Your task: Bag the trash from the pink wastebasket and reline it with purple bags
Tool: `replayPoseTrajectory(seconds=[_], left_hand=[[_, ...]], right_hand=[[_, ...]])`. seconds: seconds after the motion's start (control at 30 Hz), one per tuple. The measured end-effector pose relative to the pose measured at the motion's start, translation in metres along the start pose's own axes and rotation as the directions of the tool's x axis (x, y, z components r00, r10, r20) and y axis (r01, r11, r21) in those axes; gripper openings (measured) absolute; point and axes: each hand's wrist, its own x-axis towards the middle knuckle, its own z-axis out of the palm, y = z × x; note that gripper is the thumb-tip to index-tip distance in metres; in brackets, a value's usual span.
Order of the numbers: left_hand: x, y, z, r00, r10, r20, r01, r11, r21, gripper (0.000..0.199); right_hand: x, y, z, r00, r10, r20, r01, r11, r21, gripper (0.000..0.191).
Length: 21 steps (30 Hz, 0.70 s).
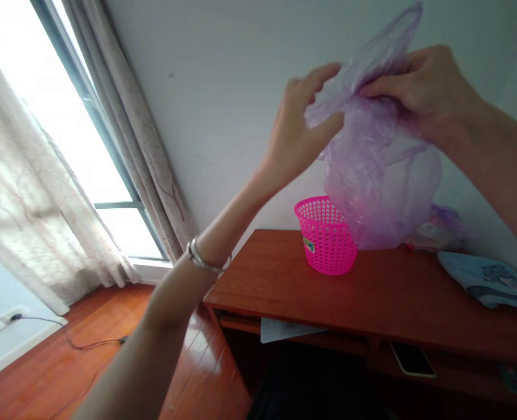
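A thin, see-through purple plastic bag hangs crumpled in the air, its body bulging slightly. My right hand pinches it near the top, thumb against fingers, with a loop of the bag sticking up above. To the left, my left hand has thumb and fingers apart beside the gathered plastic; whether it touches the bag I cannot tell. Below stands a pink perforated plastic basket, upright on the desk, its right side partly hidden behind the bag.
The brown wooden desk has a light blue printed item at right and another plastic bag at the back. A phone and a paper lie on the lower shelf. A curtained window is at left; a cord crosses the floor.
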Motion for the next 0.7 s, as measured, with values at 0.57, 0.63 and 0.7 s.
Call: replayPoseTrajectory(seconds=[0.57, 0.63, 0.7], left_hand=[[-0.272, 0.02, 0.123, 0.472, -0.553, 0.687, 0.717, -0.212, -0.664, 0.062], [-0.28, 0.01, 0.115, 0.424, -0.589, 0.688, 0.722, -0.239, -0.649, 0.039], [-0.292, -0.007, 0.099, 0.404, -0.654, 0.64, 0.732, -0.189, -0.655, 0.033]], right_hand=[[-0.049, 0.043, -0.028, 0.967, 0.193, -0.164, -0.177, 0.979, 0.104, 0.055], [-0.076, 0.085, -0.051, 0.937, 0.25, -0.244, -0.235, 0.968, 0.089, 0.057], [-0.119, 0.12, -0.08, 0.861, 0.305, -0.406, -0.283, 0.952, 0.116, 0.053]])
